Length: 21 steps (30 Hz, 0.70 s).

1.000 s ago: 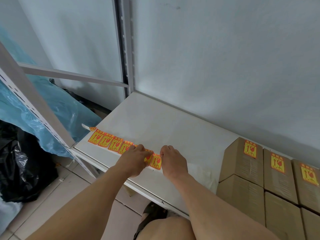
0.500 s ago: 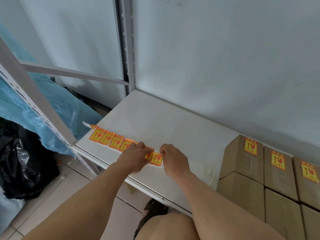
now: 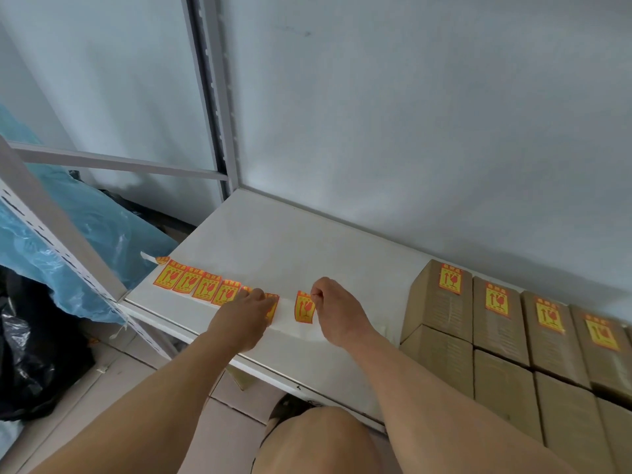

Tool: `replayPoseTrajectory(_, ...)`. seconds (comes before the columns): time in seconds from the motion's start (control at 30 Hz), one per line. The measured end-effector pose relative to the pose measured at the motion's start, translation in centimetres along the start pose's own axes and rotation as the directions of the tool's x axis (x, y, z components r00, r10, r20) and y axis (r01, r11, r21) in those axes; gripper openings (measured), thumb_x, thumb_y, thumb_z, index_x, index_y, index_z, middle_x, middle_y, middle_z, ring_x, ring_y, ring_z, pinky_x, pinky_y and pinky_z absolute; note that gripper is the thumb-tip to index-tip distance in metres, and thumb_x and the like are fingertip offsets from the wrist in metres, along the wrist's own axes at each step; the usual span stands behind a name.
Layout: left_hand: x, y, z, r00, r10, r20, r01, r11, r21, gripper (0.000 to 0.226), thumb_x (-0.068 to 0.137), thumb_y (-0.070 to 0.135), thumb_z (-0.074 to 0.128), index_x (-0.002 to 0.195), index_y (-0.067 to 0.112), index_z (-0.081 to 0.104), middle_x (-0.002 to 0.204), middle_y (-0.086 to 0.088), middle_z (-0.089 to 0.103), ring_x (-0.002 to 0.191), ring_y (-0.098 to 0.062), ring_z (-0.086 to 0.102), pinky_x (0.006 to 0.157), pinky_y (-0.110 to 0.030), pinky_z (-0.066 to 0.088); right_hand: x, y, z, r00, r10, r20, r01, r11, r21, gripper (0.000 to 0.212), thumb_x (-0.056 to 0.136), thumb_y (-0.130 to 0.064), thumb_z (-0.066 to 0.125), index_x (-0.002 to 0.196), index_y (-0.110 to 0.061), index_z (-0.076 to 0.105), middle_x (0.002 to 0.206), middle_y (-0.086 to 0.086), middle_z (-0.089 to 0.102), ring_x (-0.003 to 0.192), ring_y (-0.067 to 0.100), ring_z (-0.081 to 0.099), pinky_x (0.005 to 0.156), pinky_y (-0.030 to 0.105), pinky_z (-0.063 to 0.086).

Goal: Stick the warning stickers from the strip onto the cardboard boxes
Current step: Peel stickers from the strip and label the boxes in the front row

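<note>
Left hand (image 3: 244, 318), fingers flat, presses the strip (image 3: 205, 289) to the shelf (image 3: 273, 241); right hand (image 3: 337, 314) pinches one peeled sticker (image 3: 304, 306) just clear of it. Peeling looks complete; next comes carrying it rightward to an unlabelled cardboard box (image 3: 434, 350).

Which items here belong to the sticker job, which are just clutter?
Job: sticker strip under left hand; peeled sticker pinched by right hand; cardboard boxes; shelf they sit on.
Clutter: blue plastic sheet; black bag.
</note>
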<state>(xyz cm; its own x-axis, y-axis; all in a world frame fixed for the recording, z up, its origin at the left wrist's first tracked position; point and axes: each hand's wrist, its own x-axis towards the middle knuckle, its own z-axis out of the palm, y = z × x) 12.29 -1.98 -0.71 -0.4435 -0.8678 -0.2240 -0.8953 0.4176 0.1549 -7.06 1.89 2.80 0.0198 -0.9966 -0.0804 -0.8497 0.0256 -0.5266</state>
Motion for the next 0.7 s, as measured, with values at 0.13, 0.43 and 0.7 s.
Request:
replayPoseTrajectory(0.13, -1.2, 1.1, 0.0, 0.999, 0.043, -0.014, -0.041, 0.993, 0.114, 0.041, 0.096, 0.037, 0.046, 0.136, 0.027, 0.046, 0.134, -0.001, 0.050, 0.122, -0.024, 0.047, 0.091, -0.037, 0.046, -1.4, 0.5, -3.5, 1.000, -0.013, 0.024, 0.013, 1.000, -0.004, 0.013, 0.099, -0.016, 0.035, 0.091, -0.019, 0.046, 0.099, 0.002, 0.058, 0.085, 0.021, 0.052, 0.074, 0.034, 0.043)
replayPoseTrajectory(0.43, -1.6, 11.0, -5.3, 0.831, 0.480, -0.282, -0.412, 0.871, 0.268, 0.032, 0.089, 0.039, 0.039, 0.088, 0.024, 0.067, 0.086, 0.006, 0.064, 0.077, -0.019, 0.061, 0.063, -0.033, 0.050, -8.1, 4.8, -13.6, 0.999, 0.042, -0.007, -0.042, 0.997, -0.063, 0.005, 0.097, -0.026, 0.046, 0.100, -0.026, 0.050, 0.093, -0.011, 0.056, 0.075, 0.002, 0.050, 0.059, 0.020, 0.036)
replayPoseTrajectory(0.7, -1.2, 24.1, -6.9, 0.656, 0.712, -0.250, -0.640, 0.700, 0.316, 0.034, 0.094, 0.042, 0.037, 0.106, 0.027, 0.065, 0.100, 0.006, 0.065, 0.089, -0.016, 0.062, 0.076, -0.033, 0.053, -15.5, 13.3, -20.7, 0.984, 0.135, -0.118, -0.149, 0.982, -0.119, 0.006, 0.098, -0.024, 0.044, 0.093, -0.025, 0.048, 0.088, -0.008, 0.056, 0.076, 0.011, 0.054, 0.061, 0.027, 0.042)
